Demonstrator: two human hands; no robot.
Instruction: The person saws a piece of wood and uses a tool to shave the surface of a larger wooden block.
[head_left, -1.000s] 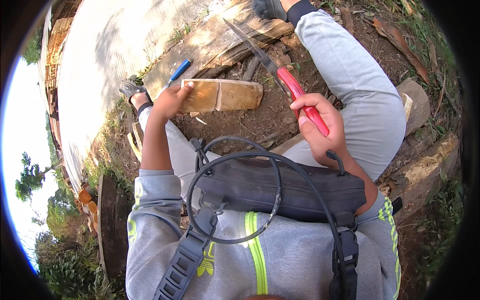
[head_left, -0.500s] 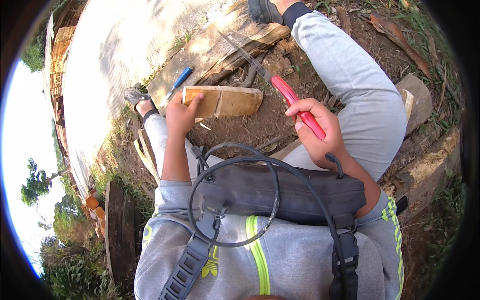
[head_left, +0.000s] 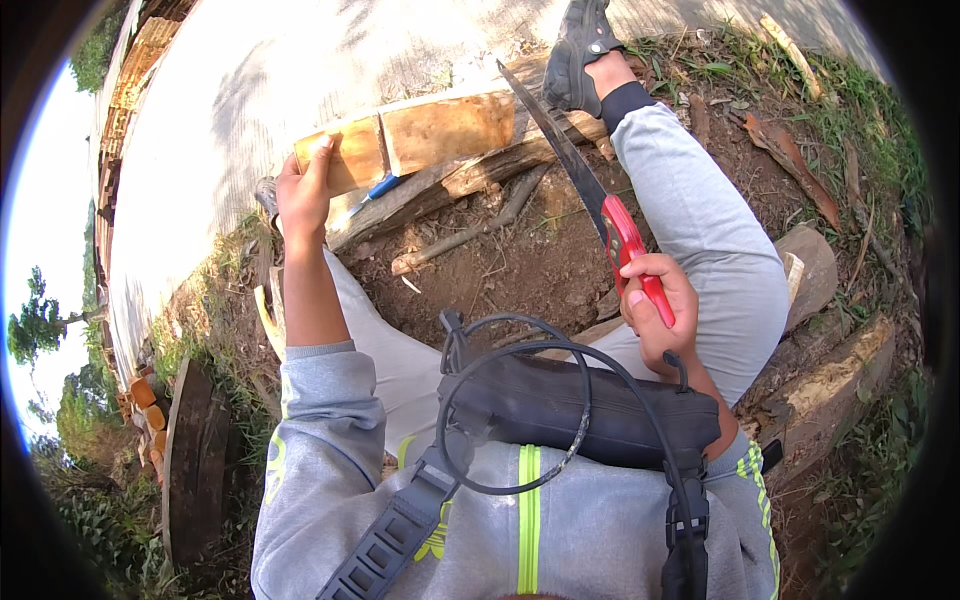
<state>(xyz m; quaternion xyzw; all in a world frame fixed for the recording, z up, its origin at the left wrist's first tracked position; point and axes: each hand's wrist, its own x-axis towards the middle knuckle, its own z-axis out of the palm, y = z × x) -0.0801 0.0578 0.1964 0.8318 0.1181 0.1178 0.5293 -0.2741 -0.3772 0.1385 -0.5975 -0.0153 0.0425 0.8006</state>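
My left hand grips the left end of a pale wooden block, thumb on its face and fingers hidden behind. A narrow cut crosses the block left of its middle. The block is held up in front of a log lying on the ground. In my right hand is a hand saw with a red handle, my fingers wrapped round it. Its dark blade points up and away to the left, apart from the block. Partly covered by the block, a blue-handled tool rests by the log.
Bare soil with a stick lies between my legs. Past the log spreads a pale ridged surface. Logs lie at my right, and a dark board stands at the left. A looped black cable hangs before my chest.
My left hand has carried the block farther out and to the left. My right hand has shifted right and slightly down with the saw, whose blade now points more steeply away.
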